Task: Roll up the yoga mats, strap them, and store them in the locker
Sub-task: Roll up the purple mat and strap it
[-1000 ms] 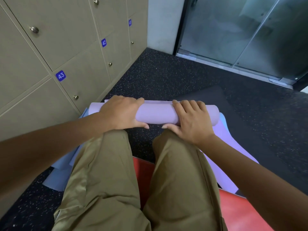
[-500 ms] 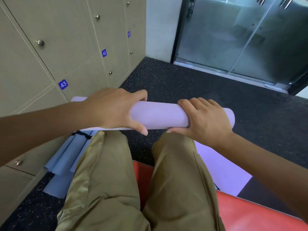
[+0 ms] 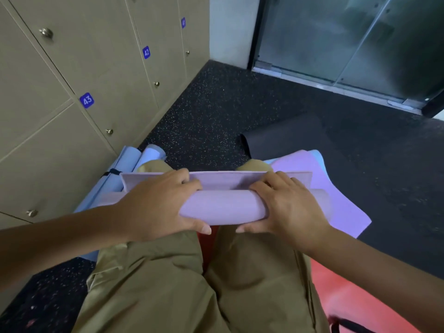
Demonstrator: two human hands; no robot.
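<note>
While both hands curl over it, the rolled purple yoga mat [image 3: 223,207] lies across the person's knees — left hand [image 3: 158,207] and right hand [image 3: 288,207] have fingers clamped around the roll. Beside the lockers [image 3: 72,92], left of the roll, lie blue rolled mats [image 3: 134,162] — one strapped.

Lilac rolled mat [image 3: 223,207] at centre; pale-blue mats [image 3: 125,169] at left, red mat [image 3: 348,299] at lower right. Black floor [image 3: 216,111] with pale speckles. Beige lockers [image 3: 101,56], blue number tags [image 3: 86,100]; khaki trousers [image 3: 168,284].
</note>
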